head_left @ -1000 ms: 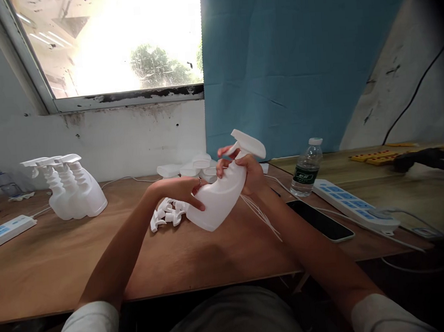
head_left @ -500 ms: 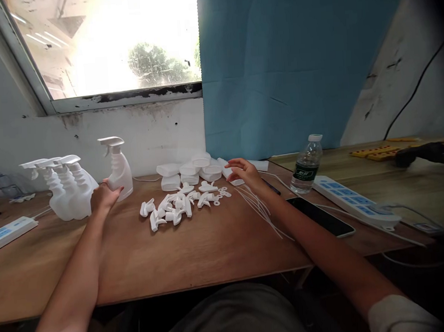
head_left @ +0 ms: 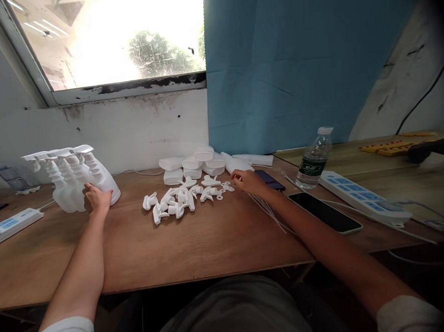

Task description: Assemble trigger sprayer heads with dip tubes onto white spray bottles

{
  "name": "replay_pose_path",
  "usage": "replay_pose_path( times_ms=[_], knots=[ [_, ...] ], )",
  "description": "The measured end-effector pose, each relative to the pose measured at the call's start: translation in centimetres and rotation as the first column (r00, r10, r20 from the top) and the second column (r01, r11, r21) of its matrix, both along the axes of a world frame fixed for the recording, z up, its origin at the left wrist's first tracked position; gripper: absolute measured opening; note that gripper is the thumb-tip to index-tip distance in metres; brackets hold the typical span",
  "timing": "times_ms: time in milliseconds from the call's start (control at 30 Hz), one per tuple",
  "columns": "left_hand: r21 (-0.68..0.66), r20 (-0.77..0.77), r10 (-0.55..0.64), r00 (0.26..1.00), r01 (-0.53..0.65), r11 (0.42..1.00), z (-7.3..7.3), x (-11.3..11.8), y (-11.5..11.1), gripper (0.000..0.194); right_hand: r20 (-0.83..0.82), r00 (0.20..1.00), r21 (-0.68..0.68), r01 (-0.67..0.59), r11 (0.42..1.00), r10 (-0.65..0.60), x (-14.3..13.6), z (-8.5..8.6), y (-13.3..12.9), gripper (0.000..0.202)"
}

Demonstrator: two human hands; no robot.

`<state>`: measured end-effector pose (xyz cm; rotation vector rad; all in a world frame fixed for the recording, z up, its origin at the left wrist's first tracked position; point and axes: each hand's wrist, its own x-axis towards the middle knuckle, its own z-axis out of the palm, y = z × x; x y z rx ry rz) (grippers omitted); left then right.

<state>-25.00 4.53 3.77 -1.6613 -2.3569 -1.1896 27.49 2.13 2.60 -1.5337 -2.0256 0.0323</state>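
White spray bottles (head_left: 69, 188) with trigger heads stand in a close row at the left. My left hand (head_left: 98, 197) is around the lower body of the rightmost spray bottle (head_left: 104, 178), thumb on its right side. On the right, my right hand (head_left: 248, 182) is low over the table with its fingers curled together beside small white rings (head_left: 228, 186). What its fingertips hold, if anything, is hidden. Thin white tubes (head_left: 270, 214) lie beneath and beside that wrist. Loose white trigger heads (head_left: 177, 201) are heaped between my hands.
White bottles without heads (head_left: 191, 163) are piled against the wall, with more lying flat (head_left: 239, 162). A water bottle (head_left: 312, 163), two phones (head_left: 324, 212) and a power strip (head_left: 363, 197) are at the right. Another power strip (head_left: 17, 223) sits at the far left.
My left hand has moved the separate spray bottle left, against the row. My right hand has come down closer to the rings, its fingers now curled. The view has shifted slightly.
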Motion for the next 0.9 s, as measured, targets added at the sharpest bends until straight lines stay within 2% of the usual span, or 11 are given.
replay_pose_path(
  times_ms=[100,200,267,333,400,467,533,600,667,800,900],
  knots=[
    [0.032,-0.009,0.164,0.986,-0.163,0.986,0.1,0.5,-0.6,0.08,0.137,0.989,-0.058,-0.053,0.997,0.061,-0.2,-0.2,-0.1,0.024],
    [0.102,-0.097,0.187,0.977,-0.178,0.979,0.9,1.4,-1.0,0.077,0.19,0.963,-0.146,-0.165,0.976,0.191,-0.3,-0.5,-0.1,0.024],
    [0.163,-0.163,0.187,0.969,-0.16,0.973,1.7,2.1,-0.8,0.064,0.198,0.945,-0.168,-0.228,0.959,0.26,-0.4,-0.7,-0.1,0.025],
    [0.106,-0.188,0.058,0.98,-0.038,0.994,2.2,3.1,-0.2,0.049,0.193,0.925,-0.169,-0.298,0.939,0.328,-0.7,-0.8,-0.3,0.027],
    [-0.064,-0.149,-0.23,0.962,0.223,0.973,2.3,4.2,0.4,0.046,0.178,0.896,-0.177,-0.379,0.909,0.408,-1.1,-0.8,-0.5,0.029],
    [-0.242,-0.045,-0.524,0.851,0.499,0.832,1.9,5.4,0.9,0.056,0.164,0.863,-0.194,-0.446,0.874,0.477,-1.4,-0.8,-0.7,0.032],
    [-0.369,0.064,-0.694,0.717,0.663,0.651,1.3,6.2,0.9,0.07,0.165,0.845,-0.216,-0.472,0.855,0.508,-1.7,-0.8,-0.8,0.031],
    [-0.449,0.128,-0.746,0.654,0.709,0.544,0.8,6.7,0.7,0.077,0.167,0.846,-0.234,-0.464,0.854,0.506,-1.8,-0.8,-0.9,0.026],
    [-0.484,0.143,-0.754,0.641,0.71,0.511,0.6,6.9,0.4,0.082,0.154,0.857,-0.243,-0.449,0.86,0.491,-1.8,-0.9,-0.8,0.018],
    [-0.517,0.148,-0.725,0.673,0.678,0.523,0.6,6.8,0.4,0.089,0.108,0.86,-0.257,-0.461,0.849,0.499,-1.7,-1.1,-0.7,0.011],
    [-0.537,0.135,-0.704,0.697,0.649,0.539,0.5,6.7,0.7,0.08,0.075,0.854,-0.278,-0.478,0.833,0.515,-1.8,-1.1,-0.8,0.012]
  ],
)
